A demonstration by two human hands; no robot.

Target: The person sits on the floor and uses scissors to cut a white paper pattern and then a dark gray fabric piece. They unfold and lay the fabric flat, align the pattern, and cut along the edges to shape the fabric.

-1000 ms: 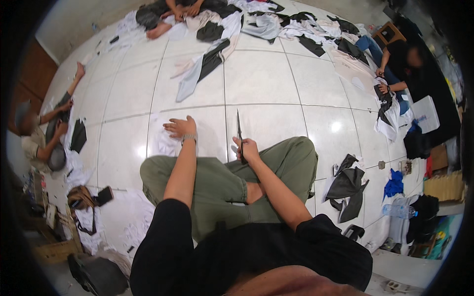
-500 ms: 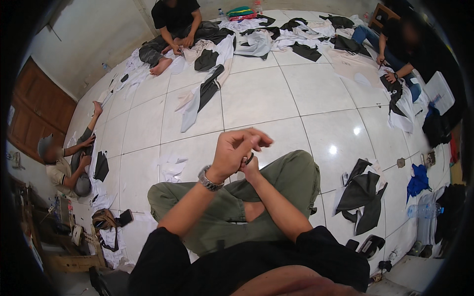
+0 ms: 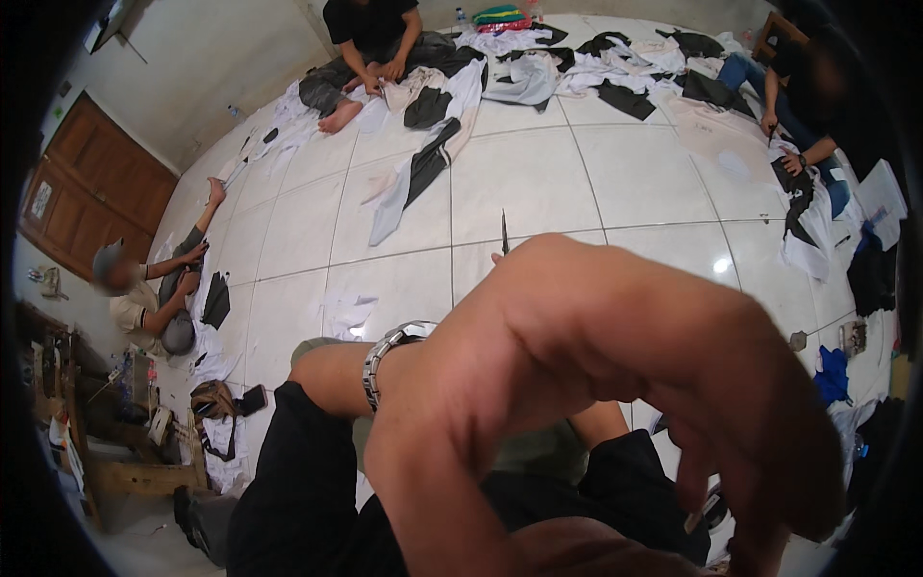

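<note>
My left hand [image 3: 577,317], with a metal watch [image 3: 392,358] on its wrist, is raised very close to the view and blurred. Its thumb and fingers spread wide apart and curve toward the lower edge, where the tips are partly cut off. I see nothing between them. Most of my right hand [image 3: 496,258] is hidden behind it; only a fingertip shows, beside the upright dark, pointed blade of scissors [image 3: 505,233]. My right forearm [image 3: 598,423] shows below. My crossed legs in green trousers [image 3: 538,460] are mostly covered by the left hand.
White floor tiles lie ahead, with a dark and white cloth piece [image 3: 423,173] and a white scrap [image 3: 350,313]. Three people sit around with garments. A brown bag [image 3: 213,398] and phone [image 3: 252,400] lie left; a blue cloth [image 3: 832,375] lies right.
My left hand has come up from beside the right hand toward the view, opening wide. A pointed blade now shows above my right hand. The view has shifted slightly left.
</note>
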